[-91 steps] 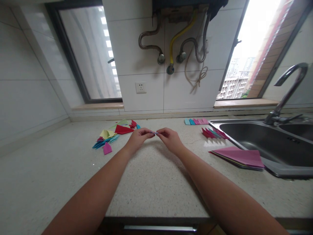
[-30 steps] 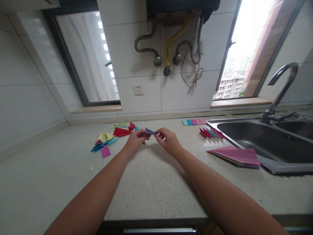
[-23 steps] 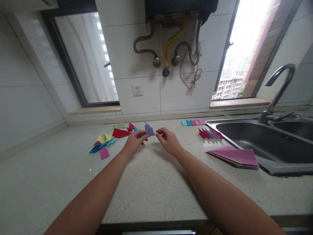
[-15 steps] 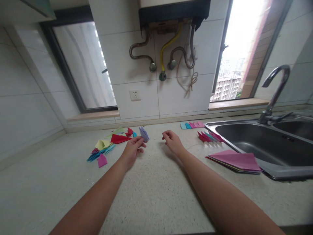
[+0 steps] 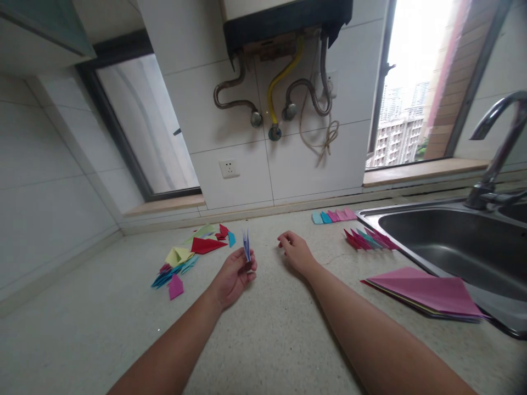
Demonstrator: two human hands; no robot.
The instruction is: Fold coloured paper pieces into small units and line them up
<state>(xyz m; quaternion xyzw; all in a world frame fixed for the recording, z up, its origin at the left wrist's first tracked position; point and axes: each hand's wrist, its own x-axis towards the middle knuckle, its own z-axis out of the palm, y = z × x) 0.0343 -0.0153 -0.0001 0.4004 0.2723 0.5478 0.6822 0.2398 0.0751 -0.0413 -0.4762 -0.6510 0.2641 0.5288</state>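
My left hand point(image 5: 234, 274) is turned palm up above the speckled countertop point(image 5: 263, 334) and pinches a small folded purple paper piece point(image 5: 246, 245), held upright on edge. My right hand point(image 5: 295, 251) rests a short way to the right, fingers loosely curled, with a speck of red showing by the fingertips. A scatter of folded paper pieces point(image 5: 191, 253) in red, yellow, green, blue and pink lies left of my left hand.
A row of folded pieces point(image 5: 333, 216) lies by the wall, and a red and teal cluster point(image 5: 368, 239) sits beside the steel sink point(image 5: 448, 247). A stack of pink paper sheets point(image 5: 428, 291) overlaps the sink's near rim. A faucet point(image 5: 496, 148) stands at right.
Both hands were pinching the purple piece together. My right hand let go and drew off to the right; my left hand turned palm up and stood the piece on edge. The view tilted up.
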